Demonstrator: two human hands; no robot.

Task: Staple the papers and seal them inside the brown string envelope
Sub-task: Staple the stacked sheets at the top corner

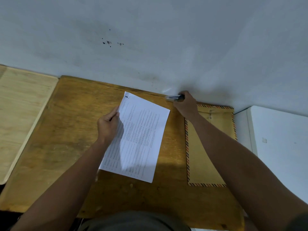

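Observation:
The white printed papers point(141, 135) lie slanted on the middle of the wooden desk point(66, 139). My left hand point(108, 125) grips their left edge, thumb on top. At the desk's far edge by the wall, my right hand point(185, 105) curls round a black and silver stapler point(175, 98), which sits apart from the papers' top right corner. The brown string envelope point(200, 155), edged with striped trim, lies flat to the right of the papers, partly under my right forearm; its string clasp point(211, 114) shows near the top.
A pale wooden board point(21, 105) lies left of the desk. A grey wall point(150, 39) runs right behind the desk's far edge. A white surface point(275, 139) stands to the right of the envelope.

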